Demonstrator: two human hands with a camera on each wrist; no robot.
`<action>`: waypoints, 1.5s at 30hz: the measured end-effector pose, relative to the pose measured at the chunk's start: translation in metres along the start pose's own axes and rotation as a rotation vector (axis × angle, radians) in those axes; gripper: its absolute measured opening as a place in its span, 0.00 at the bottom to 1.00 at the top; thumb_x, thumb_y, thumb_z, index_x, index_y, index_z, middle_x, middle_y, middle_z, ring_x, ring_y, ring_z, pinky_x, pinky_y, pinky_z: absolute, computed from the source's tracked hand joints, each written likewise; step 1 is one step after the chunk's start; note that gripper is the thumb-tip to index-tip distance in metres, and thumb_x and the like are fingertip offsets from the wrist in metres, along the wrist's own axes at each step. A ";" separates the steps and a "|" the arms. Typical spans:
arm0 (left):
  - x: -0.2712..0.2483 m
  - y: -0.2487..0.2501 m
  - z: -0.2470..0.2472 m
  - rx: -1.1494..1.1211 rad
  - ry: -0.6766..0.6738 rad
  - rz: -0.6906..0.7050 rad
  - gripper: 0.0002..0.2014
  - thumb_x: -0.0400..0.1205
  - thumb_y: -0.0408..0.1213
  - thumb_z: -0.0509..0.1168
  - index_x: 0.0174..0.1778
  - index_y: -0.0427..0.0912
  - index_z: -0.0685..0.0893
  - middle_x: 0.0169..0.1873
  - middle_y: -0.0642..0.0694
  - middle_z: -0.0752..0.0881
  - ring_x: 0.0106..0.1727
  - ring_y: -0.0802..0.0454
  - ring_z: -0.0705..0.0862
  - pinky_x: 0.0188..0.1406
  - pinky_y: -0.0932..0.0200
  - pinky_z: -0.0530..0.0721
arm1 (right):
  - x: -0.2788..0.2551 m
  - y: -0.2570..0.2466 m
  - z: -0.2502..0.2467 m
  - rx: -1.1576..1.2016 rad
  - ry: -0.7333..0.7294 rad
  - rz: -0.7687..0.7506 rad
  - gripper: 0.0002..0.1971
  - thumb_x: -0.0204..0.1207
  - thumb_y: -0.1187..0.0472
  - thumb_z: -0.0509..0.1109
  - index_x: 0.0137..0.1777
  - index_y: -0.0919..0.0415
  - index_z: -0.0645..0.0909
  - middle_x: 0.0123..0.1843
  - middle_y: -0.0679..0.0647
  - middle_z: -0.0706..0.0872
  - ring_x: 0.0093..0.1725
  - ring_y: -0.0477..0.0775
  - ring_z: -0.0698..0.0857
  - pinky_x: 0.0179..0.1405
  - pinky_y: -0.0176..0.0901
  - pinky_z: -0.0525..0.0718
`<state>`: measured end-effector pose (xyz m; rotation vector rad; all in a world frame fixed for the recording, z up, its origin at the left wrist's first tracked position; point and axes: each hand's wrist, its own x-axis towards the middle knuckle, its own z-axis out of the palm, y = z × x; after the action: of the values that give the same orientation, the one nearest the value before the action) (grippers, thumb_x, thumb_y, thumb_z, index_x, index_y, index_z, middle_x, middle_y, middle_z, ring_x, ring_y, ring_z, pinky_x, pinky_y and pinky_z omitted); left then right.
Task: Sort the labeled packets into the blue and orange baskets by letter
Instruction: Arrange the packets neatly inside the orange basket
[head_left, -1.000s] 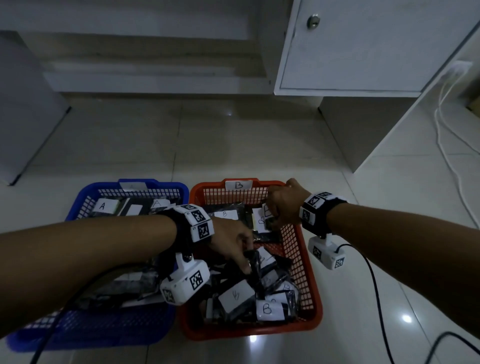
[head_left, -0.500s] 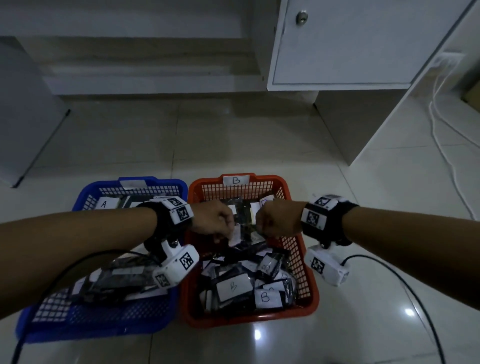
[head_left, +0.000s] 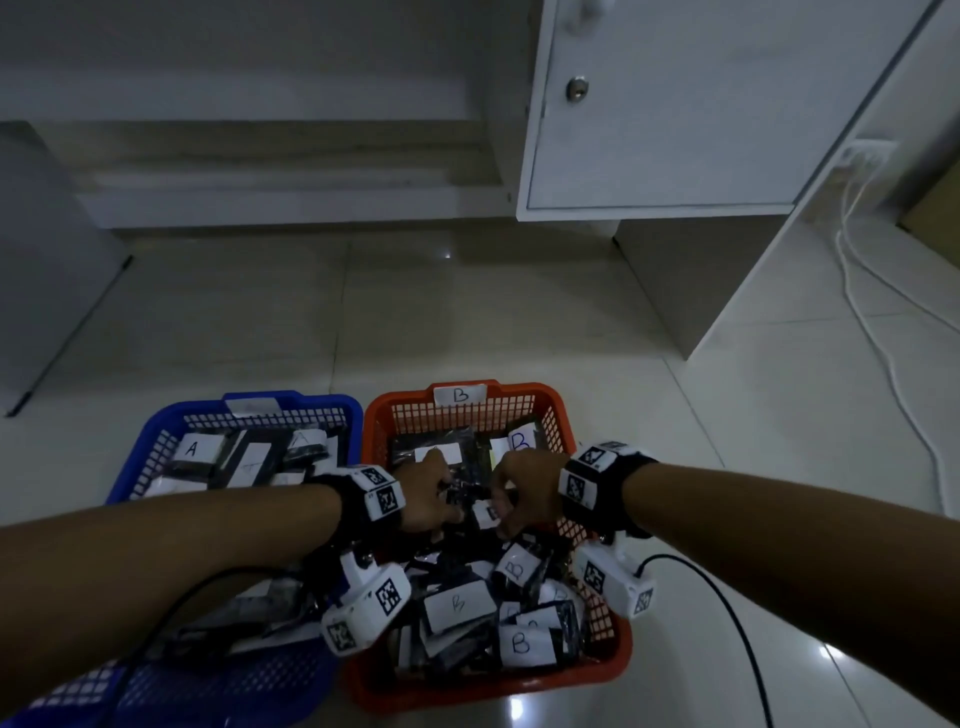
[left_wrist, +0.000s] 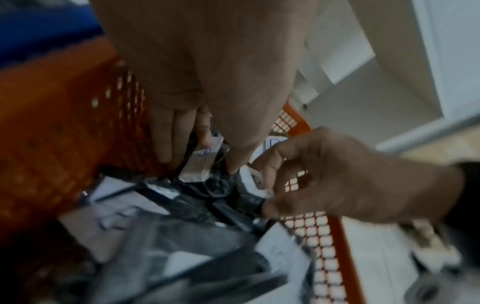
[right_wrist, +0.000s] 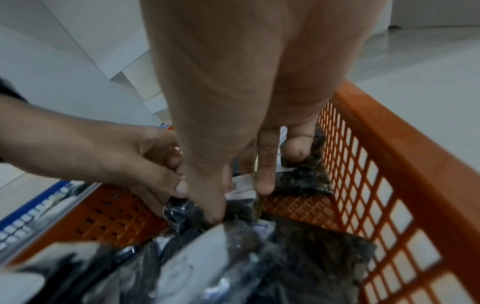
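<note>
Both hands (head_left: 431, 496) (head_left: 524, 493) pinch a packet (head_left: 485, 514) over the orange basket (head_left: 558, 410)

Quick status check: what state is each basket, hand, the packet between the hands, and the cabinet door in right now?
Orange basket: tagged B, piled with B-labelled packets.
Blue basket: holds A-labelled packets.
Left hand: over the orange basket, pinching a packet.
Right hand: pinching the same packet.
Held packet: between both hands, letter unreadable.
Cabinet door: closed.
</note>
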<state>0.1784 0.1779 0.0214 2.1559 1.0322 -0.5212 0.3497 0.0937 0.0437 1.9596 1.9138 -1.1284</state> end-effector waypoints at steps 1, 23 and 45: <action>0.000 0.001 0.001 -0.034 0.004 -0.029 0.27 0.75 0.53 0.74 0.59 0.46 0.68 0.49 0.48 0.84 0.50 0.48 0.85 0.51 0.48 0.87 | 0.001 0.000 0.001 -0.002 0.001 0.000 0.11 0.70 0.57 0.82 0.38 0.51 0.81 0.48 0.51 0.90 0.51 0.55 0.88 0.54 0.48 0.87; 0.049 -0.012 -0.038 0.299 0.408 0.397 0.10 0.76 0.39 0.75 0.46 0.41 0.80 0.55 0.45 0.75 0.50 0.44 0.80 0.45 0.52 0.80 | 0.039 0.018 -0.033 -0.316 0.392 0.046 0.13 0.70 0.53 0.79 0.53 0.55 0.87 0.53 0.55 0.89 0.52 0.60 0.88 0.51 0.51 0.88; -0.028 0.022 -0.034 0.068 -0.235 0.389 0.18 0.71 0.63 0.76 0.43 0.52 0.86 0.42 0.53 0.90 0.45 0.54 0.88 0.50 0.53 0.88 | -0.011 0.047 -0.051 -0.417 0.569 0.167 0.22 0.77 0.47 0.71 0.68 0.55 0.76 0.62 0.57 0.79 0.58 0.58 0.80 0.58 0.56 0.83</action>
<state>0.1814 0.1784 0.0704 2.2163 0.4578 -0.6086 0.4137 0.1085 0.0684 2.2750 1.9560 -0.0985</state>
